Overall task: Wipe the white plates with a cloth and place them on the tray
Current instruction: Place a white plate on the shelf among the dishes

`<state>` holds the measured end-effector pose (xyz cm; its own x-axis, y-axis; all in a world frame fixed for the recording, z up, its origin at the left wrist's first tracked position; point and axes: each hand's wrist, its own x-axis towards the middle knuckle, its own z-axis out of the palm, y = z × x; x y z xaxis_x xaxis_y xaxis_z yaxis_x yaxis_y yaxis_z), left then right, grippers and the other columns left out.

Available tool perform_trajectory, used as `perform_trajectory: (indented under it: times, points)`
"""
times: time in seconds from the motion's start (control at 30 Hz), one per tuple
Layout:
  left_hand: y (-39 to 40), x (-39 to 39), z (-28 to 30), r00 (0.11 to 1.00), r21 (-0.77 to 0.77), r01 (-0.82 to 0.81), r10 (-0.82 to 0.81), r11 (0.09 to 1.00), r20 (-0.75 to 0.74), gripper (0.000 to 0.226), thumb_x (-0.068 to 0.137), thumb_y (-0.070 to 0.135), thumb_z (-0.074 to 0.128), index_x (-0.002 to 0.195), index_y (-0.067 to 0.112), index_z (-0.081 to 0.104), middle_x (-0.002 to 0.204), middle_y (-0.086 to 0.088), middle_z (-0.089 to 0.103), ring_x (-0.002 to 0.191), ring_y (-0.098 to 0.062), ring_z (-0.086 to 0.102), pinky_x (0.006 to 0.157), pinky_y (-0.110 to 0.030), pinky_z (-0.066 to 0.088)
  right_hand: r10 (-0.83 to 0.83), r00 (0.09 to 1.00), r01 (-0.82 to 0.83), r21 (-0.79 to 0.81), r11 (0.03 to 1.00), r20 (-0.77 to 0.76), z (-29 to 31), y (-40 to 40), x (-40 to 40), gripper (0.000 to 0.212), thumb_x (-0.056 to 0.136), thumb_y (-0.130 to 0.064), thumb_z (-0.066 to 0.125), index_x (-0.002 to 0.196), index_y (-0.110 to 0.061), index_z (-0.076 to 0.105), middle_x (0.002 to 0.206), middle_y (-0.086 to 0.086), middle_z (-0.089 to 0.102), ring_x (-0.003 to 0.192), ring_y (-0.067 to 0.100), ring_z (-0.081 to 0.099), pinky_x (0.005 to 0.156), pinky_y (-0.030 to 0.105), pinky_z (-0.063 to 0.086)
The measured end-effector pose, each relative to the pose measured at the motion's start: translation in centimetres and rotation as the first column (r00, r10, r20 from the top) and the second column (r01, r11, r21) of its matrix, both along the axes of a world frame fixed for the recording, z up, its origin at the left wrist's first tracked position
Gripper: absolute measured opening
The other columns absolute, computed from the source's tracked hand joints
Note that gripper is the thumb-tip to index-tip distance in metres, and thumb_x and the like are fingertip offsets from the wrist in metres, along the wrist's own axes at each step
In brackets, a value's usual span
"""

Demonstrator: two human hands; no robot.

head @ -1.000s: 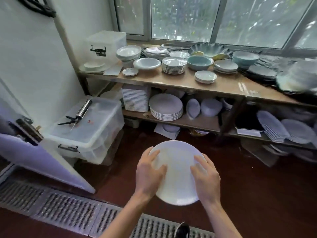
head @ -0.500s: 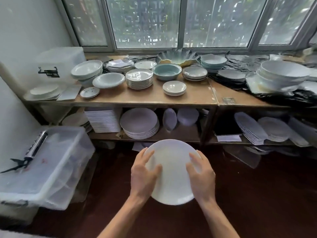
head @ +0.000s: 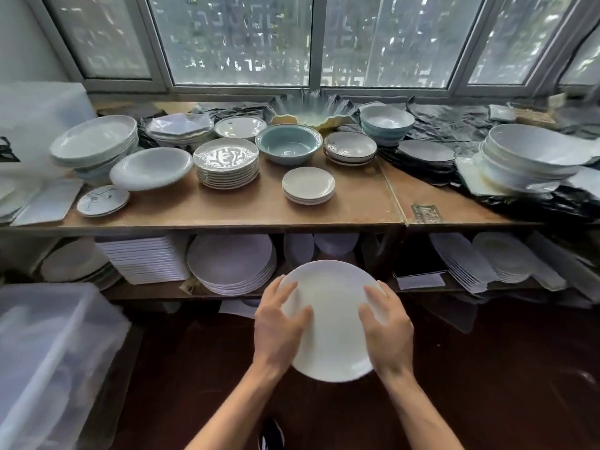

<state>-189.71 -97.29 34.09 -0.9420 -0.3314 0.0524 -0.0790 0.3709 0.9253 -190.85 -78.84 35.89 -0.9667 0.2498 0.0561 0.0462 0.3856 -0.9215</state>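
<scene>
A round white plate (head: 334,316) is held in the air in front of me, above the dark red floor. My left hand (head: 277,329) grips its left edge, thumb lying on the plate's face. My right hand (head: 386,326) grips the right edge the same way. The fingers of both hands are hidden behind the plate. No cloth and no tray show in the frame.
A wooden shelf (head: 246,212) under the window carries several stacks of plates and bowls, among them a blue-green bowl (head: 289,144). The lower shelf holds a stack of round plates (head: 230,264) and square white plates (head: 146,258). A clear plastic bin (head: 48,358) stands at the left.
The view has swung right and up, from the bin and floor grate to facing the shelves squarely. The plate stays gripped in both hands in front of me.
</scene>
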Motion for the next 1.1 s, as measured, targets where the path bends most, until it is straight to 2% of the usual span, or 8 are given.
perform_trajectory:
  times: [0.1,0.27,0.47,0.6,0.77,0.9,1.0,1.1]
  points:
    - [-1.4,-5.3,0.7,0.999,0.021,0.031,-0.030,0.999,-0.025,0.053,0.081,0.020,0.080,0.131,0.032,0.066,0.147,0.019,0.046,0.132,0.005,0.041,0.099,0.003,0.022,-0.025,0.999,0.025,-0.004,1.000,-0.021,0.9,-1.3,-4.9,0.038,0.092,-0.015,0.067,0.130,-0.018,0.067,0.147,-0.007,0.052,0.130,0.004,0.046,0.106,0.021,0.033]
    - [-3.1,-12.7,1.6,0.998,0.031,0.064,-0.064,0.997,-0.013,0.053,0.081,0.022,0.080,0.131,0.031,0.067,0.146,0.022,0.046,0.131,0.006,0.041,0.107,-0.019,0.031,-0.060,0.998,0.060,-0.023,0.998,-0.003,1.5,-2.9,-11.4,0.037,0.093,-0.017,0.066,0.129,-0.021,0.068,0.148,-0.008,0.051,0.134,0.008,0.045,0.111,0.029,0.037]
    - [-3.4,-20.7,0.9,0.997,0.042,0.074,-0.075,0.996,0.021,0.053,0.079,0.019,0.078,0.129,0.034,0.068,0.147,0.018,0.050,0.132,0.002,0.046,0.111,-0.025,0.037,-0.063,0.998,0.064,-0.053,0.997,0.022,0.2,-3.1,-19.4,0.037,0.093,-0.017,0.067,0.129,-0.020,0.068,0.145,-0.013,0.050,0.130,0.002,0.045,0.102,0.021,0.035]
    - [-2.7,-26.6,0.4,0.997,0.014,0.066,-0.067,0.998,0.032,0.052,0.079,0.022,0.078,0.128,0.034,0.069,0.140,0.025,0.049,0.117,0.020,0.045,0.105,-0.021,0.038,-0.049,0.998,0.051,-0.068,0.996,0.035,-1.0,-2.5,-25.7,0.038,0.091,-0.017,0.068,0.129,-0.019,0.068,0.145,-0.013,0.051,0.132,0.005,0.046,0.102,0.019,0.036]
    - [-2.5,-33.9,0.6,0.997,-0.021,0.063,-0.062,0.998,0.052,0.050,0.082,0.024,0.077,0.128,0.037,0.067,0.144,0.024,0.045,0.122,0.013,0.044,0.101,-0.020,0.040,0.003,0.999,0.003,-0.118,0.993,0.050,-1.7,-2.2,-33.7,0.039,0.091,-0.017,0.068,0.131,-0.019,0.067,0.146,-0.016,0.048,0.132,0.001,0.044,0.099,0.014,0.036]
    - [-2.7,-38.9,0.6,0.999,-0.047,-0.009,0.011,0.999,0.035,0.049,0.082,0.021,0.079,0.127,0.035,0.069,0.150,0.014,0.047,0.132,-0.005,0.048,0.109,-0.034,0.045,0.067,0.997,-0.062,-0.101,0.993,0.046,-1.9,-2.5,-39.7,0.041,0.091,-0.016,0.067,0.131,-0.019,0.066,0.139,-0.021,0.045,0.128,-0.002,0.042,0.094,0.004,0.032]
    - [-2.8,-42.0,0.3,0.998,-0.049,-0.050,0.052,0.998,0.034,0.049,0.081,0.019,0.080,0.125,0.038,0.069,0.146,0.019,0.048,0.123,0.012,0.047,0.109,-0.025,0.042,0.090,0.995,-0.086,-0.076,0.993,0.049,-2.0,-2.8,-43.5,0.041,0.089,-0.014,0.068,0.130,-0.017,0.067,0.138,-0.020,0.047,0.125,-0.003,0.043,0.102,0.015,0.034]
    - [-3.3,-45.3,-0.5,0.998,-0.068,-0.051,0.054,0.996,0.044,0.050,0.080,0.018,0.081,0.127,0.032,0.070,0.146,0.016,0.050,0.117,0.031,0.039,0.099,0.002,0.030,0.106,0.993,-0.104,-0.057,0.993,0.051,-2.6,-3.3,-46.9,0.041,0.089,-0.012,0.068,0.129,-0.016,0.067,0.138,-0.020,0.047,0.127,0.000,0.045,0.105,0.016,0.033]
